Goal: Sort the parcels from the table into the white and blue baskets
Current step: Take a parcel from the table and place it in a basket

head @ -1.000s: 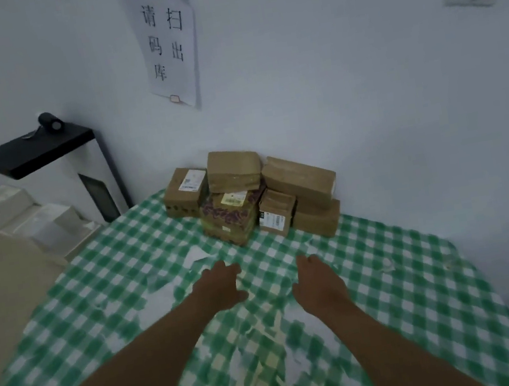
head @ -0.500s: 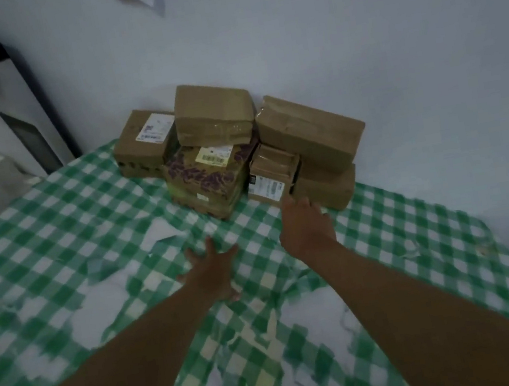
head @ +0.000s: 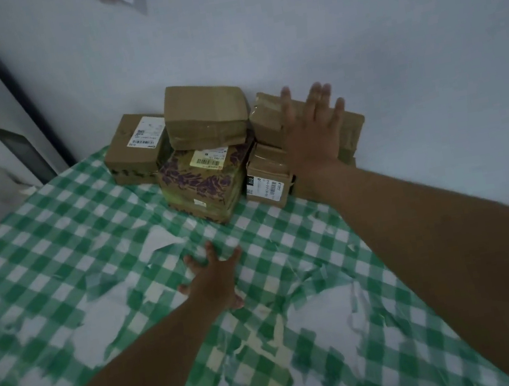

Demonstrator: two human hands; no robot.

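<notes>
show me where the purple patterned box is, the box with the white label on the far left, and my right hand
purple patterned box (head: 203,181): head view, on its patterned top face.
left labelled box (head: 130,152): head view, on its brown top face.
right hand (head: 312,132): head view, on the back of the hand.

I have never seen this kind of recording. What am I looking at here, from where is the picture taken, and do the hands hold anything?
No machine is here: a person wears a camera on the head, looking forward and down, so you see their own two arms. A table with a torn green checked cloth stands against a wall. At its far edge is a pile of parcels: plain brown boxes and a purple patterned box. The right hand, fingers spread, reaches over the long brown parcel on the right of the pile; whether it touches is unclear. The left hand lies open on the cloth. Neither holds anything. No baskets are in view.
</notes>
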